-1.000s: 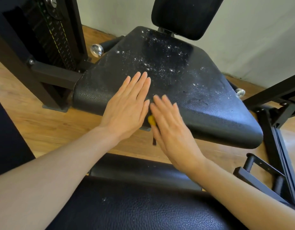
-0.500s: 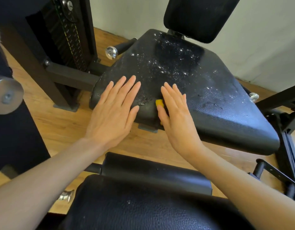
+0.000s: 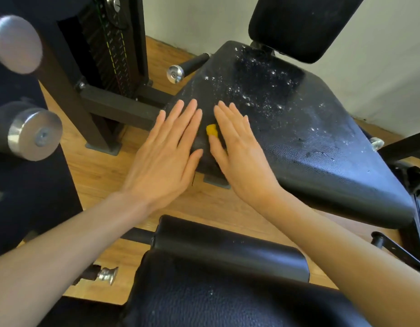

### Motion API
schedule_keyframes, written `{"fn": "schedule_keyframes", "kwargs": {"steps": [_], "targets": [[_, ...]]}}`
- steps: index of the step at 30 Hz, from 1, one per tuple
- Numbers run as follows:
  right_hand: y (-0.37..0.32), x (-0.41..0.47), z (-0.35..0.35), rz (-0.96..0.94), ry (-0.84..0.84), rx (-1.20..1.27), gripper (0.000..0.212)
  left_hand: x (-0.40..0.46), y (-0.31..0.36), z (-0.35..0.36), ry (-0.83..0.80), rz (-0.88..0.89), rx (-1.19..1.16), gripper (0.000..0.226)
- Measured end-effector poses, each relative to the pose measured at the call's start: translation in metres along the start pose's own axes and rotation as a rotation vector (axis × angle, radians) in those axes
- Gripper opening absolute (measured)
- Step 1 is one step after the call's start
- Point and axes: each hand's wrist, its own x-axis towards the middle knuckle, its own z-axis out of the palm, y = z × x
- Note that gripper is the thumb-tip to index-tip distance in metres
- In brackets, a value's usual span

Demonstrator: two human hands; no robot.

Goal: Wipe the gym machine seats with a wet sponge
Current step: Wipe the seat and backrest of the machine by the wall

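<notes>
A black padded seat (image 3: 310,147) fills the middle right, with white foam specks on its far half. My right hand (image 3: 239,149) lies flat with straight fingers on the seat's near left corner, pressing a yellow sponge (image 3: 211,130); only a small corner of the sponge shows beside my thumb. My left hand (image 3: 166,154) is flat with straight fingers just to the left, its fingertips over the seat's left edge and its palm out over the floor.
A black backrest pad (image 3: 301,24) stands behind the seat. The weight stack (image 3: 110,43) and black frame rise at the left, with chrome-capped rollers (image 3: 27,133) nearer. A black roller pad (image 3: 228,246) and another pad (image 3: 228,298) lie below my arms. Wooden floor (image 3: 91,166) lies between.
Both hands have slid leftwards along the seat's front edge to its left corner, the right one carrying the sponge. The view has shifted left and nearer.
</notes>
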Motion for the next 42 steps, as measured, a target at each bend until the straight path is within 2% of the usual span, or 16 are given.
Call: {"fn": "schedule_keyframes", "kwargs": {"steps": [2,4,7,9,12,17,20,23,25,28,31,33,36,39,40,42], "targets": [[0.016,-0.022,-0.011,-0.067,-0.056,-0.028,0.051,-0.006,-0.018,-0.006,-0.013,-0.03,-0.016,0.059],[0.019,-0.025,-0.011,0.033,-0.022,0.011,0.05,-0.009,-0.026,-0.008,-0.044,-0.038,-0.084,0.057],[-0.017,0.014,0.008,0.146,0.091,0.087,0.046,-0.01,-0.024,-0.006,-0.052,-0.051,-0.18,0.06],[-0.031,0.02,0.018,0.042,0.078,0.057,0.047,-0.01,-0.026,-0.007,-0.054,-0.047,-0.207,0.06],[-0.003,-0.011,0.013,-0.179,0.045,-0.079,0.05,-0.01,-0.034,-0.01,-0.064,0.007,-0.181,0.06],[-0.004,-0.001,0.022,-0.318,0.117,-0.277,0.053,-0.01,-0.034,-0.009,-0.064,0.014,-0.216,0.058],[0.013,-0.009,0.022,-0.524,0.11,-0.388,0.052,-0.01,-0.037,-0.012,-0.085,0.03,-0.211,0.057],[0.039,-0.034,0.009,-0.545,0.124,-0.478,0.052,-0.01,-0.041,-0.013,-0.097,0.044,-0.205,0.058],[0.027,-0.028,0.016,-0.558,0.137,-0.537,0.053,-0.01,-0.038,-0.012,-0.1,0.024,-0.236,0.057],[-0.003,-0.008,0.034,-0.677,0.146,-0.605,0.052,-0.009,-0.039,-0.019,-0.129,0.026,-0.286,0.057],[0.011,-0.022,0.031,-0.558,0.111,-0.568,0.062,-0.007,-0.047,-0.032,-0.228,0.007,-0.223,0.059],[0.018,-0.035,0.024,-0.463,0.059,-0.542,0.071,-0.005,-0.053,-0.042,-0.278,-0.12,-0.181,0.065],[-0.011,-0.009,0.028,-0.379,0.082,-0.391,0.059,-0.001,-0.058,-0.053,-0.357,-0.273,-0.182,0.063],[-0.05,0.03,0.031,-0.088,0.13,-0.071,0.054,0.002,-0.058,-0.058,-0.36,-0.295,-0.215,0.061],[-0.052,0.032,0.03,-0.062,0.14,-0.044,0.053,0.002,-0.058,-0.059,-0.365,-0.299,-0.225,0.061],[-0.046,0.017,0.028,-0.131,0.089,-0.066,0.051,0.001,-0.058,-0.059,-0.414,-0.307,-0.232,0.063]]}}
